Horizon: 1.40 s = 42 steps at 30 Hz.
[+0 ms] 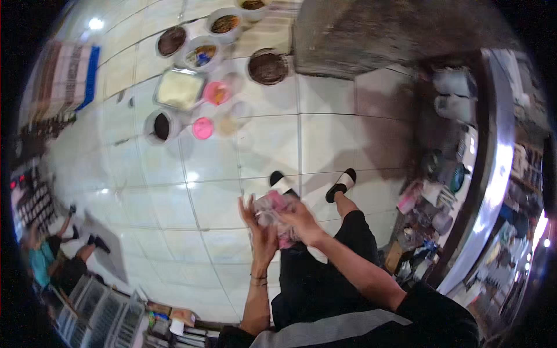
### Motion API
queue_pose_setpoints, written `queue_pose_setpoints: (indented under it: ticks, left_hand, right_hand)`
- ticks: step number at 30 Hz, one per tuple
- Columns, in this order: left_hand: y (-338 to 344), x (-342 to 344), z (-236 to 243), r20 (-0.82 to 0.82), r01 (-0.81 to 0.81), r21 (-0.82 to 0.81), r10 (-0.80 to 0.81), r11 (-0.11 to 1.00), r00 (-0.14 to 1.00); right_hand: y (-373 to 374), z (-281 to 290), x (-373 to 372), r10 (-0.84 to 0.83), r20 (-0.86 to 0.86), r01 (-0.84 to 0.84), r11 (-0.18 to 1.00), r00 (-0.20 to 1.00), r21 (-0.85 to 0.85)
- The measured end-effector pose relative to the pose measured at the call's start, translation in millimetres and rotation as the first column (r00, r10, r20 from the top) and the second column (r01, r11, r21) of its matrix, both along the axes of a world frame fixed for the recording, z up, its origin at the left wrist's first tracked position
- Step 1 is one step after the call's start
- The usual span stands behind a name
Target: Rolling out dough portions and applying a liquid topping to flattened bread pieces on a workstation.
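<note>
In front of my body, both hands are around a crumpled, clear plastic thing with pink parts (274,209); motion blur hides its exact kind. My left hand (261,232) supports it from the left, some fingers pointing up along its side. From the right, my right hand (300,221) grips it with bent fingers. Beyond, on the white tiled floor, are a clear tub of pale yellow stuff (180,88), a pink cup with orange contents (217,93), a round pink piece (202,128) and a white container with dark contents (162,126).
Several bowls stand farther off, among them a dark-filled bowl (268,66). A large brown block-like surface (394,35) fills the far right. Cluttered goods (426,214) lie along the right side. At the lower left, another person (49,255) is near a grey crate (101,307).
</note>
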<state>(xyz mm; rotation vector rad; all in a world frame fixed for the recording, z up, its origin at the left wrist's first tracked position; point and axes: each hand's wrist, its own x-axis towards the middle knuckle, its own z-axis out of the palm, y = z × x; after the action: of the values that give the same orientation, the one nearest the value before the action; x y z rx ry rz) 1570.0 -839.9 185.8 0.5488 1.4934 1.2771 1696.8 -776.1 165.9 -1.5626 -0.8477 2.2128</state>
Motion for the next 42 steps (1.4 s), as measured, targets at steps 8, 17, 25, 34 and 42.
queue_pose_setpoints:
  ticks: [8,17,25,34,42]
  left_hand:
    - [22.0,42.2,17.8,0.265,0.077,-0.069,-0.057,0.995,0.963]
    - [-12.3,-4.2,-15.5,0.387,-0.174,-0.344,0.309,0.922,0.869]
    - [-34.9,-47.8,13.9,0.271,-0.239,-0.505,0.415,0.829,0.869]
    - [-29.4,-44.0,-22.5,0.038,-0.142,-0.581,0.201,0.802,0.979]
    - [-35.2,-161.9,-25.3,0.140,0.034,-0.419,0.028,0.907,0.990]
  right_hand:
    - [57.8,-11.8,49.4,-0.273,-0.068,0.278,0.956,0.960,0.091]
    - [5.5,-0.6,9.1,0.565,-0.160,-0.529,0.820,0.809,0.220]
    - [21.0,23.7,-37.1,0.779,-0.009,-0.755,0.611,0.627,0.237]
    - [57.9,11.3,-34.4,0.533,0.061,-0.535,0.827,0.844,0.171]
    - [57.7,5.9,-94.3,0.179,0.463,-0.329,0.906,0.868,0.267]
